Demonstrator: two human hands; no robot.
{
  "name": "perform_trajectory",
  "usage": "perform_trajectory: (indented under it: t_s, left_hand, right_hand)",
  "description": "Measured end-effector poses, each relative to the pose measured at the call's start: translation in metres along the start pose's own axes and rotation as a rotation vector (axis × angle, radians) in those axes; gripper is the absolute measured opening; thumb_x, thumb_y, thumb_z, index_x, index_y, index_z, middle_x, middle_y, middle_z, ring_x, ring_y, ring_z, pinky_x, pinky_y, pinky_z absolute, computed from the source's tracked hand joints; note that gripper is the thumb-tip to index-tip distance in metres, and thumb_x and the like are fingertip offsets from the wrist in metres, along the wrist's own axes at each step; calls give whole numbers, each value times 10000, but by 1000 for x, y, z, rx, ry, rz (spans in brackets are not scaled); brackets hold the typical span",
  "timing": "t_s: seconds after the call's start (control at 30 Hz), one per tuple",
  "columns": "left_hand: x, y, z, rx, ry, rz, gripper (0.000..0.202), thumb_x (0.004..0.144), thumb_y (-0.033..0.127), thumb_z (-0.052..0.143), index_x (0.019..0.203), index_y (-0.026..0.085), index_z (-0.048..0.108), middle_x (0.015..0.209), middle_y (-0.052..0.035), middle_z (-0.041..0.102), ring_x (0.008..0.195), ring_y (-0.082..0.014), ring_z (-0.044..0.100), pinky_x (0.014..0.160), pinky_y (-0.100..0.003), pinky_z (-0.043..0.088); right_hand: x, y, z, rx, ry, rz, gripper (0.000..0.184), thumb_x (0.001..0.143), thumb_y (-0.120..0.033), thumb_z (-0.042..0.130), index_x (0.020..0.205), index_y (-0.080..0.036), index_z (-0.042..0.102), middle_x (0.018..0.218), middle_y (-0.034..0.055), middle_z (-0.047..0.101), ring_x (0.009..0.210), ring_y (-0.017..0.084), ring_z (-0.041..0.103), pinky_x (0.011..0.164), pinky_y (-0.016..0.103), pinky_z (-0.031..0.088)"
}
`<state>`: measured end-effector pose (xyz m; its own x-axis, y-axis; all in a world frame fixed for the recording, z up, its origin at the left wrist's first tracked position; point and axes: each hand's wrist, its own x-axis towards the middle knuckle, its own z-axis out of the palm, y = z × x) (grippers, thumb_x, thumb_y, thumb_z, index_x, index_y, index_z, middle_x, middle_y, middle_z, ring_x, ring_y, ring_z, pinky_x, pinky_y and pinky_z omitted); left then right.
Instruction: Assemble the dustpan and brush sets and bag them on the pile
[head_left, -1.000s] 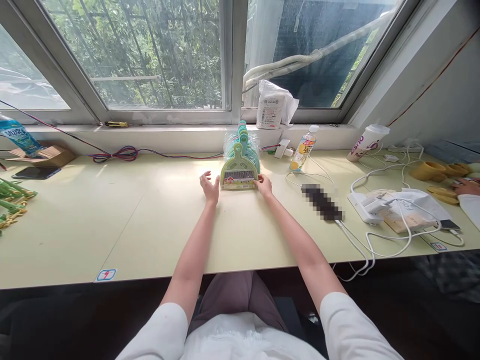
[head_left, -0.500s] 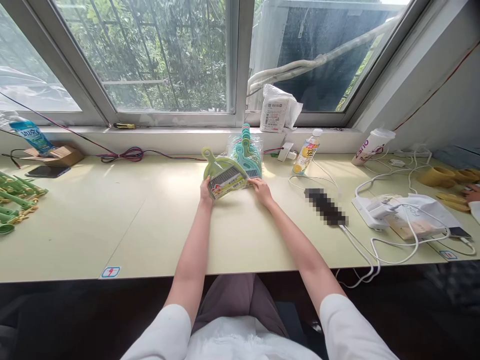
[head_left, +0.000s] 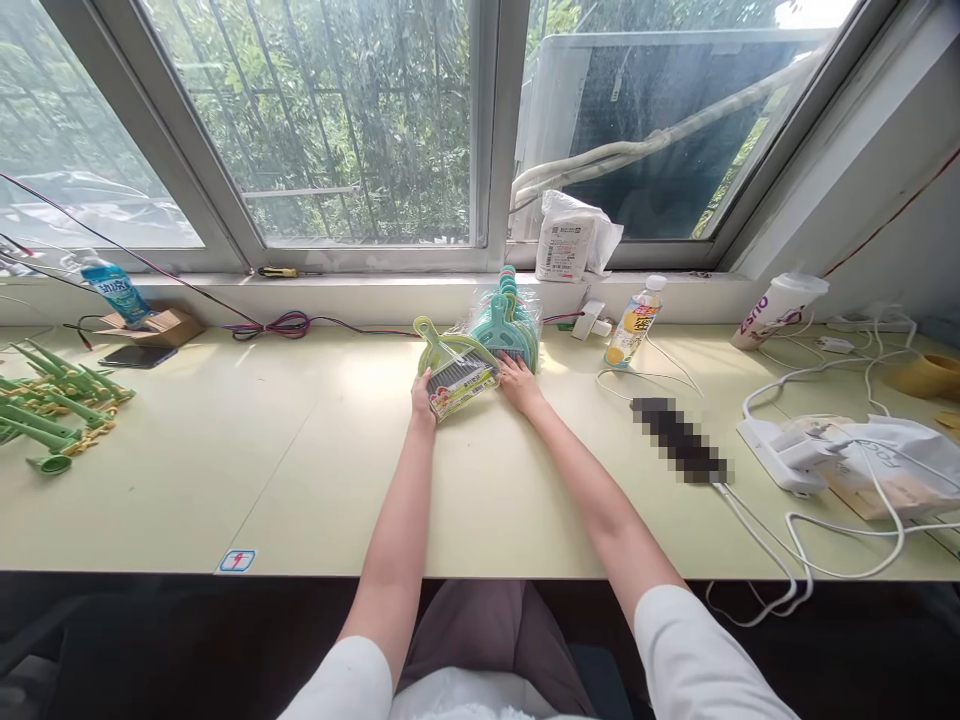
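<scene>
Head: one dustpan [head_left: 450,364] in left hand [head_left: 423,398]

Got a long pale-yellow table [head_left: 322,500] sitting right below grey-framed windows [head_left: 495,130] with a white sill [head_left: 360,296]. Can see lots of leafy greenery [head_left: 420,175] outside, plus pale pipes [head_left: 600,155] toward the right. Catches bright daylight [head_left: 360,365] near the sill, pretty dark underneath tbh.
</scene>
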<state>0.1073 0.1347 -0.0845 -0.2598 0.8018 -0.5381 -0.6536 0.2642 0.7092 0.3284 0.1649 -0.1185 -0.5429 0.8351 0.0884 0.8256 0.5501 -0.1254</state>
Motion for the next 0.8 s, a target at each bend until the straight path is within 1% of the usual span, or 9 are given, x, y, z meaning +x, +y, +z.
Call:
perform_trajectory:
  t_s: [0.07,0.13,0.2,0.33,0.43,0.57,0.7,0.8]
  left_hand:
    - [-1,0,0,26,13,-2,422,745,351,668,1122,189,567,921,-60,679,855,-215,662,811,-377,527]
    - [-1,0,0,29,7,7,409,736,349,677,1095,184,575,905,-54,679,848,-212,663,811,-373,526]
    - [0,-1,0,31,1,30,377,725,331,686,1056,177,591,891,-46,679,850,-206,663,821,-365,522]
    - [3,-3,-1,68,-21,72,335,715,300,698,1017,180,619,905,-38,684,919,-191,651,869,-336,503]
    - [3,-4,-1,110,-21,81,327,717,304,698,1013,184,630,921,-41,689,919,-198,649,865,-345,502]
    - [3,-3,-2,132,-20,95,319,721,306,696,1015,200,636,954,-36,687,922,-199,646,869,-354,500]
    - [3,-3,-2,156,-23,92,330,725,324,696,1029,211,632,985,-33,682,956,-199,637,896,-361,490]
    - [1,-2,-1,160,-25,94,312,731,316,691,1016,202,632,969,-33,683,926,-194,641,888,-358,491]
  right_hand:
    - [2,9,1,-1,-3,23,464,922,-142,313,1342,-230,491,1515,0,281,1415,236,208,1134,508,221]
    - [4,16,2,-6,-16,44,514,907,-115,317,1389,-252,430,1524,-14,252,1418,232,201,1131,508,234]
    - [7,21,4,-10,-34,67,553,891,-91,321,1411,-264,395,1527,-22,238,1420,233,195,1133,512,228]
    - [13,33,12,3,-51,96,611,873,-65,327,1437,-299,335,1533,-58,209,1421,218,190,1144,504,198]
    - [14,44,19,24,-46,84,621,874,-61,321,1437,-323,323,1533,-82,199,1422,200,185,1148,492,170]
    - [15,55,24,44,-54,70,605,882,-73,301,1435,-315,330,1524,-76,227,1422,186,185,1152,481,143]
    - [17,62,28,46,-81,80,640,846,-53,315,1429,-317,346,1516,-71,252,1424,189,183,1155,474,143]
    - [18,67,29,42,-101,58,686,814,-20,314,1437,-308,333,1518,-67,245,1427,189,170,1155,477,146]
